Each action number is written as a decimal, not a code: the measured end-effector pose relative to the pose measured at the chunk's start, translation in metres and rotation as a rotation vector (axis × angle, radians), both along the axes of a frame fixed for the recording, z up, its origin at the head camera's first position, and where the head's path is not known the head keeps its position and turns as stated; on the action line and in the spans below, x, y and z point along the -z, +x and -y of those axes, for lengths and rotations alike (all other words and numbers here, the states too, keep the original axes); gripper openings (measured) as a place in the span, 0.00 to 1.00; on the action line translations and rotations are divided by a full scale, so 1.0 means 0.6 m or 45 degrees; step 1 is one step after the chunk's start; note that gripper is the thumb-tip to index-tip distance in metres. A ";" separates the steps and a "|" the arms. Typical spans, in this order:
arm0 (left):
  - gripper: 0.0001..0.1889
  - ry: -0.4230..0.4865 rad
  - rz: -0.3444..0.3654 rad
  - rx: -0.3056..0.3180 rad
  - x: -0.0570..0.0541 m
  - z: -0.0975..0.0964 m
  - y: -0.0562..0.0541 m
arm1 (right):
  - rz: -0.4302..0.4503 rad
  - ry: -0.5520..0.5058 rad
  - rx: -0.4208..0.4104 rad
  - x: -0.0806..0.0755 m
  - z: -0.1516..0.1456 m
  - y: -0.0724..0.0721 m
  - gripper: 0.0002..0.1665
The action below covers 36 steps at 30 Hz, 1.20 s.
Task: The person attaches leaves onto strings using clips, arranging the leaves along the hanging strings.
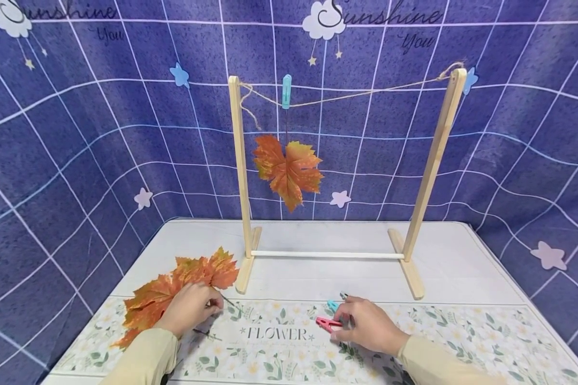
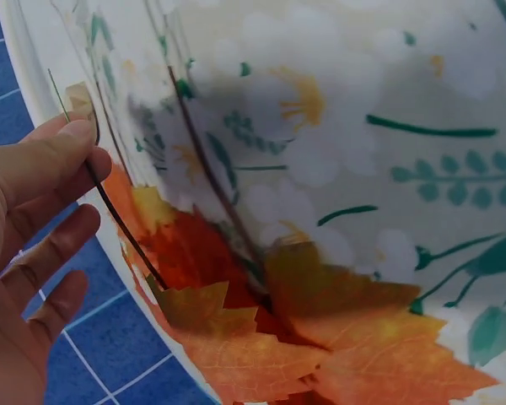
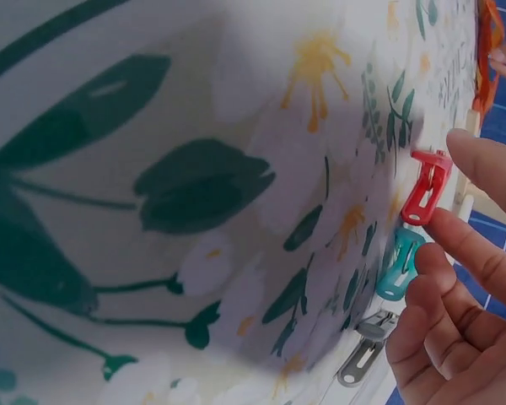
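In the left wrist view my left hand [image 2: 34, 202] pinches the thin dark stem [image 2: 110, 198] of an orange autumn leaf [image 2: 228, 337] between thumb and forefinger. More orange leaves [image 1: 149, 299] lie under and beside that hand on the table's left. My right hand [image 1: 368, 327] hovers by the clothespins, its thumb and fingers apart. Closest is a red clothespin [image 3: 428, 186], between thumb and forefinger but not pinched. Beside it lie a teal clothespin [image 3: 401, 266] and a grey one [image 3: 367, 350]; whether a fingertip touches any is unclear.
Behind the hands stands a wooden rack [image 1: 435, 155] with a twine line [image 1: 366, 93] between its posts. One orange leaf [image 1: 289, 171] hangs there from a teal clothespin [image 1: 286, 92]. A floral runner [image 1: 270, 361] covers the table's front; a blue patterned curtain [image 1: 366, 160] backs it.
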<state>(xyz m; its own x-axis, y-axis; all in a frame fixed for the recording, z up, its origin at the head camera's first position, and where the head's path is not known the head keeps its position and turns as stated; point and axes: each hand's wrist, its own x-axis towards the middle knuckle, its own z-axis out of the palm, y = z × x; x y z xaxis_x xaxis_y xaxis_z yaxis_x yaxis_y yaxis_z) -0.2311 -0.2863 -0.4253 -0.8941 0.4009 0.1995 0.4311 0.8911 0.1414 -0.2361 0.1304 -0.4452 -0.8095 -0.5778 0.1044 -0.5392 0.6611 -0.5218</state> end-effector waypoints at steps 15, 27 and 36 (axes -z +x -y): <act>0.11 0.000 -0.116 0.070 -0.031 -0.009 0.001 | -0.074 0.089 0.048 -0.002 0.009 0.004 0.14; 0.11 -0.006 -0.228 0.080 -0.082 -0.025 -0.003 | 0.031 -0.145 0.000 -0.014 -0.006 -0.008 0.09; 0.11 0.021 -0.364 0.064 -0.133 -0.051 -0.006 | 0.004 -0.333 0.056 -0.029 -0.011 -0.014 0.11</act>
